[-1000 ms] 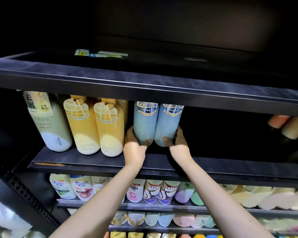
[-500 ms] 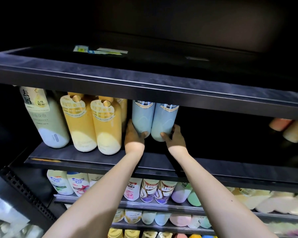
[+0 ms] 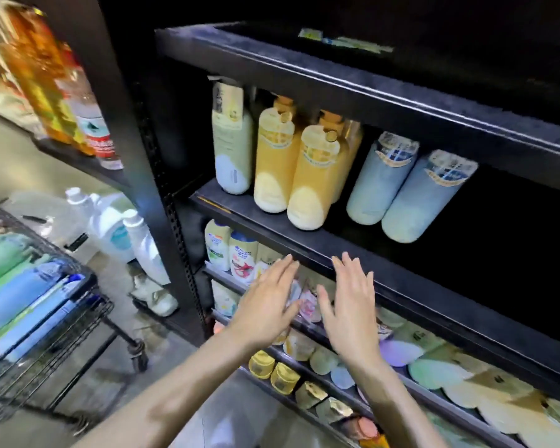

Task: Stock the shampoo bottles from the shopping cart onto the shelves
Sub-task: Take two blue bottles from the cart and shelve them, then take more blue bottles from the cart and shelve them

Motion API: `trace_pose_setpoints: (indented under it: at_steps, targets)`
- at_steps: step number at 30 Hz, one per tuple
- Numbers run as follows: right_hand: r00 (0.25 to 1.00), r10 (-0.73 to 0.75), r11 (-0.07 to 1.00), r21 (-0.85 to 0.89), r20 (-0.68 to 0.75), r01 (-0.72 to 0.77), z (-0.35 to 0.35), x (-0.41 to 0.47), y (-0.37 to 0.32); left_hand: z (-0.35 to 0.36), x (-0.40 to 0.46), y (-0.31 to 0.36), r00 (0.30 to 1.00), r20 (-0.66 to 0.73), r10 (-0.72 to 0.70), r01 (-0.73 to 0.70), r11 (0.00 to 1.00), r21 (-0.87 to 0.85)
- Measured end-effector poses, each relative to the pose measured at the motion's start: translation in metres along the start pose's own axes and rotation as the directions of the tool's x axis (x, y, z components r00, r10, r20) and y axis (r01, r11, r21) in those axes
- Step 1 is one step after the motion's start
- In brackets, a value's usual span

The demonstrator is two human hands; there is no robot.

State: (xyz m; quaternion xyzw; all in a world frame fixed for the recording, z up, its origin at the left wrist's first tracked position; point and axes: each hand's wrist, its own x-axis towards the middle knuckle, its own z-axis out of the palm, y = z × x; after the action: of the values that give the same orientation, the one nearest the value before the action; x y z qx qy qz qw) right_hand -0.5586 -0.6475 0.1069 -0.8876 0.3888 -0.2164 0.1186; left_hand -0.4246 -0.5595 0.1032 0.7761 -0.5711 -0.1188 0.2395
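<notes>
Hands, my left (image 3: 265, 305) and right (image 3: 346, 312), spread empty; next, grip cart bottles (image 3: 23, 299) low, stand them beside blue pair (image 3: 404, 189).

Both hands off the blue bottles. Left hand (image 3: 267, 305) and right hand (image 3: 348, 313), earlier cupping the bottle bases, now hang flat-fingered and empty in front of the shelf edge (image 3: 385, 273), below the bottles. The two blue bottles (image 3: 401, 185) stand free on the shelf, side by side, touching neither hand. View has swung left and down: cart (image 3: 39, 318) with bottles now in frame at left.
</notes>
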Motion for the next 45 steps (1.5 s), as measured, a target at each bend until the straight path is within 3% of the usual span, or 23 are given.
trace_pose_setpoints:
  at_steps: [5, 8, 10, 13, 19, 25, 29, 37, 45]
  targets:
    - [0.93, -0.164, 0.983, -0.028, 0.328, 0.184, 0.069, -0.051, -0.079, -0.017, -0.122, -0.096, 0.982, 0.017, -0.19, 0.181, 0.955, 0.233]
    - [0.79, -0.211, 0.963, -0.017, 0.576, 0.27, 0.109, -0.08, -0.135, -0.033, -0.201, -0.143, 0.905, 0.085, -0.417, 0.387, 0.89, 0.242]
    - [0.692, -0.222, 0.949, -0.013, 0.687, 0.316, 0.131, -0.102, -0.178, -0.05, -0.255, -0.167, 0.861, 0.058, -0.506, 0.485, 0.849, 0.212]
    - [0.586, -0.267, 0.918, 0.017, 0.765, 0.396, 0.161, -0.141, -0.244, -0.076, -0.333, -0.203, 0.779, 0.035, -0.626, 0.613, 0.772, 0.17]
    - [0.481, -0.37, 0.871, 0.117, 0.795, 0.477, 0.21, -0.194, -0.353, -0.121, -0.434, -0.271, 0.662, 0.025, -0.749, 0.729, 0.652, 0.206]
    - [0.449, -0.371, 0.867, 0.131, 0.813, 0.48, 0.241, -0.197, -0.41, -0.159, -0.451, -0.326, 0.654, 0.051, -0.755, 0.717, 0.639, 0.277]
    - [0.468, -0.336, 0.893, 0.119, 0.818, 0.434, 0.268, -0.174, -0.436, -0.18, -0.432, -0.372, 0.668, 0.059, -0.742, 0.704, 0.656, 0.273]
    - [0.514, -0.153, 0.979, 0.061, 0.844, 0.192, 0.338, -0.111, -0.484, -0.212, -0.372, -0.473, 0.695, 0.173, -0.697, 0.658, 0.715, 0.236]
    - [0.555, 0.0, 1.0, -0.017, 0.832, 0.025, 0.393, -0.069, -0.519, -0.219, -0.303, -0.557, 0.707, 0.366, -0.604, 0.492, 0.793, 0.358]
